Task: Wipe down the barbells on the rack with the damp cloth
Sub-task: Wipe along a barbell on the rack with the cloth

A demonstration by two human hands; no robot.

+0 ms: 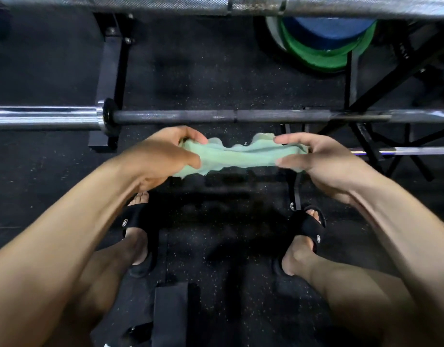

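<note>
A pale green cloth (237, 155) is stretched between my two hands, just below a dark barbell (216, 115) that runs across the view with a chrome sleeve at its left end. My left hand (163, 156) grips the cloth's left end, fingers curled round it. My right hand (316, 159) pinches the right end between thumb and fingers. A second, silver knurled barbell (166, 3) crosses the top edge, close to the camera. The cloth touches neither bar.
Black rack uprights (113, 78) and cross-braces (381, 96) stand behind the dark bar. Green and blue weight plates (323, 43) sit at the back right. Another thin bar (416, 151) pokes in at right. My sandalled feet (138, 229) stand on black speckled rubber flooring.
</note>
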